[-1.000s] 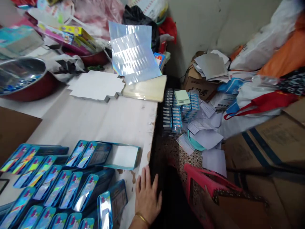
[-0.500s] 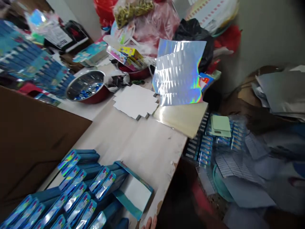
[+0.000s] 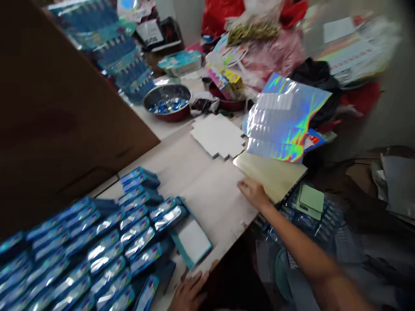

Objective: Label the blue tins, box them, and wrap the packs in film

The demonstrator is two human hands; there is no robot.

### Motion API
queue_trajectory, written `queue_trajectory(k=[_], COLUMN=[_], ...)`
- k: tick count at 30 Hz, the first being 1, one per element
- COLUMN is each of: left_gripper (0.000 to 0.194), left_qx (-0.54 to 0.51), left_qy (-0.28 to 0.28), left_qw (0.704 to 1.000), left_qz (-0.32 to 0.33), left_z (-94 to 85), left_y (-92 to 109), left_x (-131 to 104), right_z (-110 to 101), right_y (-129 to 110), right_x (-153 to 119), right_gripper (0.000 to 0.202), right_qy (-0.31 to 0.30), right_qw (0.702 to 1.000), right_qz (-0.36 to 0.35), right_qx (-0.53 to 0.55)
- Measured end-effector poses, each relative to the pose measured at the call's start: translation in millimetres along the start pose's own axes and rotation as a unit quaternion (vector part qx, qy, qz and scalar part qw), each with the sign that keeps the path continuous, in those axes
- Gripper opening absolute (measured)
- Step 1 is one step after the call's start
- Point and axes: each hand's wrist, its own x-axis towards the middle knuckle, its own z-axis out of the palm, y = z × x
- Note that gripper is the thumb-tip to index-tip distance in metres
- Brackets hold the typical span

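1. The right hand (image 3: 254, 194) was seen reached out to the near corner of the pale yellow sheet stack (image 3: 270, 175), fingers laid on its edge; whether anything was pinched could not be told through the blur.
2. That stack was found at the far right corner of the worktop (image 3: 201, 185), with part of it jutting past the edge. A careless tug could have tipped it to the floor, onto the packets lying below.
3. The holographic foil sheets (image 3: 285, 121) were propped just behind the stack and resting on it. If the stack were dragged, they would likely have slid down with it.
4. The white die-cut cards (image 3: 218, 136) lay just left of the stack and could have been nudged askew by a sweeping wrist.
5. The left hand (image 3: 188, 293) was pressed flat and open on the worktop's near edge, far from the stack, beside the rows of blue foil-fronted boxes (image 3: 97, 250). A shift of weight there might have knocked the nearest boxes off.
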Motion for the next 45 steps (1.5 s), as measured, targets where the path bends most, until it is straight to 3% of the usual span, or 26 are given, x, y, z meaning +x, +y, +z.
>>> queue_trajectory(k=[1, 2, 3, 5, 7, 8, 10, 13, 14, 16, 18, 20, 23, 25, 27, 29, 31, 34, 36, 39, 41, 45], left_gripper=[0.03, 0.028, 0.027, 0.026, 0.025, 0.025, 0.026, 0.027, 0.028, 0.028, 0.029, 0.029, 0.028, 0.027, 0.029, 0.034, 0.042, 0.058, 0.066, 0.065, 0.062, 0.057], left_qx=[0.002, -0.001, -0.007, -0.013, -0.01, -0.007, 0.001, -0.001, -0.01, -0.041, -0.077, -0.107, -0.139, -0.145, -0.148, -0.151, -0.157, -0.174, -0.179, -0.168, -0.162, -0.169], left_qy=[-0.015, -0.021, -0.023, -0.013, 0.012, 0.03, 0.075, 0.12, 0.119, 0.101, 0.085, 0.082, 0.103, 0.171, 0.258, 0.346, 0.422, 0.488, 0.506, 0.507, 0.497, 0.477], left_qw=[1.0, 1.0, 1.0, 0.999, 0.999, 0.999, 0.997, 0.993, 0.993, 0.992, 0.987, 0.983, 0.978, 0.963, 0.931, 0.876, 0.805, 0.722, 0.711, 0.729, 0.739, 0.725], left_qz=[0.007, -0.001, -0.012, -0.038, -0.035, -0.025, -0.003, 0.0, -0.015, -0.064, -0.111, -0.128, -0.117, -0.149, -0.212, -0.299, -0.387, -0.458, -0.455, -0.428, -0.426, -0.467], left_z=[-1.2, -1.7, -1.4, 2.2, 8.9, 13.0, 20.6, 23.8, 21.8, 15.0, 7.9, 3.4, 3.2, 7.1, 13.3, 20.0, 24.4, 21.7, 13.8, 0.5, -4.2, -4.4], left_y=[2, 4, 6, 9, 11, 10, 8, 9, 11, 19, 27, 32, 38, 47, 60, 74, 79, 67, 50, 30, 23, 18], left_x=[-1, -3, -4, -7, -10, -11, -13, -13, -13, -11, -8, -4, -4, -9, -20, -35, -51, -70, -75, -70, -61, -42], right_z=[3, 12, 24, 53, 75, 82, 83, 61, 54, 48, 55, 68, 93, 110, 128, 145, 156, 163, 162, 157, 154, 154], right_y=[-17, -34, -50, -75, -85, -84, -72, -50, -47, -53, -73, -102, -144, -165, -178, -182, -181, -179, -182, -196, -206, -221], right_x=[30, 51, 62, 60, 42, 36, 39, 72, 83, 91, 74, 39, -22, -51, -68, -77, -83, -90, -91, -83, -75, -63], right_gripper=[0.022, 0.024, 0.025, 0.026, 0.027, 0.026, 0.025, 0.025, 0.025, 0.022, 0.02, 0.021, 0.027, 0.043, 0.072, 0.09, 0.095, 0.097, 0.101, 0.104, 0.091, 0.051], right_qy=[0.028, 0.015, -0.042, -0.158, -0.209, -0.201, -0.128, 0.022, 0.037, -0.001, -0.069, -0.107, -0.154, -0.196, -0.21, -0.2, -0.183, -0.163, -0.161, -0.192, -0.193, -0.115], right_qw=[0.999, 0.997, 0.993, 0.975, 0.961, 0.961, 0.972, 0.981, 0.982, 0.989, 0.979, 0.947, 0.899, 0.861, 0.838, 0.848, 0.862, 0.86, 0.861, 0.861, 0.866, 0.882], right_qz=[-0.017, -0.037, -0.069, -0.116, -0.138, -0.143, -0.132, -0.074, -0.064, -0.093, -0.191, -0.297, -0.4, -0.465, -0.503, -0.49, -0.465, -0.467, -0.46, -0.432, -0.414, -0.386], right_qx=[-0.033, -0.066, -0.087, -0.107, -0.118, -0.125, -0.147, -0.178, -0.175, -0.115, -0.022, 0.052, 0.087, 0.07, 0.026, -0.032, -0.083, -0.125, -0.144, -0.185, -0.203, -0.245])
